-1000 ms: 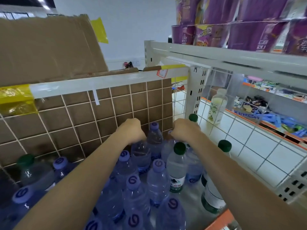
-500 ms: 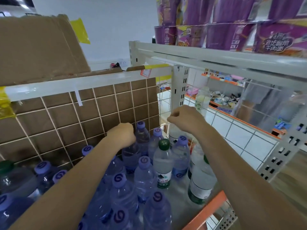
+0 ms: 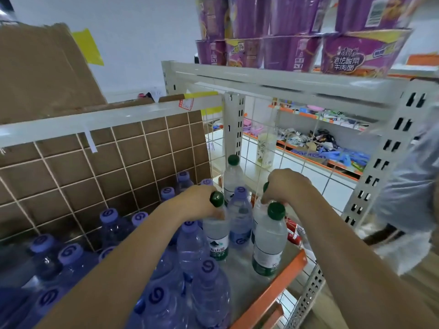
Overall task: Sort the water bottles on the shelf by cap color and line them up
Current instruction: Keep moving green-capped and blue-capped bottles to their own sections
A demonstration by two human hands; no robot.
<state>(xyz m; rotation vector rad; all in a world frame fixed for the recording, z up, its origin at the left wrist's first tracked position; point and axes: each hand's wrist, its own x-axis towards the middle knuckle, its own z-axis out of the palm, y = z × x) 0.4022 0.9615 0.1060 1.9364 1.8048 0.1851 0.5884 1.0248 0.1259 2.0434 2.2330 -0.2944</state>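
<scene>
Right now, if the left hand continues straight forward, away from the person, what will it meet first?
Probably the purple-capped bottle just past the left hand, which grips a green-capped bottle by the neck. Another green-capped bottle at the wire grid stands further back. Depth is unclear in this single view.

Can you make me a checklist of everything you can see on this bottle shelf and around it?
Surface: shelf with orange front edge, wire grid sides.
Job's things: purple-cap bottles crowd the left; green-cap bottles stand on the right, one more at the back corner.
Clutter: red item past the right grid, unclear.
Hands: left hand grips a green-cap bottle by its neck; right hand grips another, mostly hidden.
Cables: nothing seen.
Surroundings: cardboard behind, purple noodle cups above, another person at right.
</scene>
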